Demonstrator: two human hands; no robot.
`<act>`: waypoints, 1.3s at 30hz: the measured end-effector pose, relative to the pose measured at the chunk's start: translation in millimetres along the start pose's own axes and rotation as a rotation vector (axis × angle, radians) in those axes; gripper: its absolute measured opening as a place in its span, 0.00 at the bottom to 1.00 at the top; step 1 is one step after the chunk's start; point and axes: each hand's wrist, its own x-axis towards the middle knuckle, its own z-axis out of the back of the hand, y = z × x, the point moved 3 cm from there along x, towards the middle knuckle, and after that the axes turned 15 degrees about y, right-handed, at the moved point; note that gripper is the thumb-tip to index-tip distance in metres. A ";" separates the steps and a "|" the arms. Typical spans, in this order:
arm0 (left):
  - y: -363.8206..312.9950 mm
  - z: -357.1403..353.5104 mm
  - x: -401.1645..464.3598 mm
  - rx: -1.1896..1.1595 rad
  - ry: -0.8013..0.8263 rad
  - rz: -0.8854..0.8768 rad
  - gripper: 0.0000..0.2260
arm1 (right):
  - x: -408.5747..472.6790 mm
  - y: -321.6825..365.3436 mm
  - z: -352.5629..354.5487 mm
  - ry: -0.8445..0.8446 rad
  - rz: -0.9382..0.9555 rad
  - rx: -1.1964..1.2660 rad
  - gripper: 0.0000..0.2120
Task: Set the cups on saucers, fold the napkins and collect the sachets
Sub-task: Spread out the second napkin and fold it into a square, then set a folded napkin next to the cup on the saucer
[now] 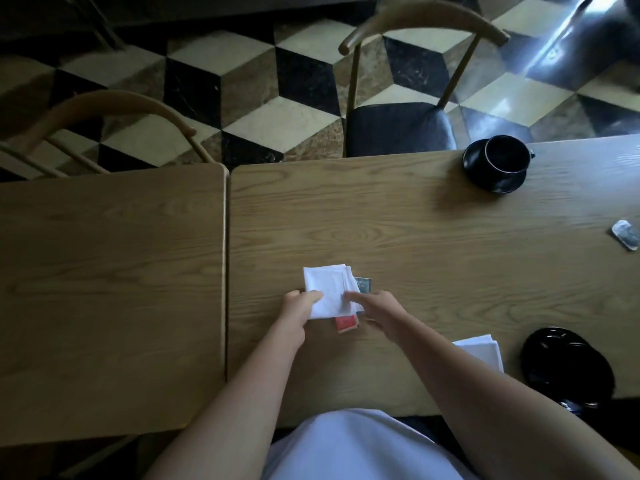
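A folded white napkin [329, 289] lies in the middle of the wooden table [415, 237]. My left hand [301, 304] pinches its near left corner. My right hand [375, 311] rests fingers on its right edge. A red sachet [345, 323] peeks out below the napkin and a grey-green sachet [363, 284] shows at its right. A black cup [507, 157] stands on a black saucer [485, 178] at the far right. Another black saucer [568, 367] sits near right, its cup unclear. A second folded napkin [483, 351] lies beside it. A silver sachet [625, 234] lies at the right edge.
A second wooden table [110, 289] butts against the left side with a narrow gap between. Two wooden chairs [408, 109] stand on the far side over a chequered floor.
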 end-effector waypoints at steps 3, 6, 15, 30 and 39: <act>-11.9 -17.8 -15.2 -0.152 0.156 -0.038 0.15 | -18.7 2.1 3.2 0.128 0.034 0.171 0.11; -24.5 -38.5 -28.2 -0.187 0.265 -0.072 0.10 | -43.2 8.1 14.2 0.180 0.116 0.354 0.15; -62.6 -141.5 -47.0 -0.042 0.528 -0.182 0.07 | -111.1 27.9 99.8 -0.011 0.423 0.444 0.08; -74.4 -397.1 -2.6 -0.025 0.558 -0.049 0.17 | -87.3 22.9 344.6 -0.241 0.450 0.635 0.14; -108.7 -538.4 93.2 -0.249 0.520 0.118 0.09 | -24.9 76.1 501.7 -0.395 0.473 0.524 0.14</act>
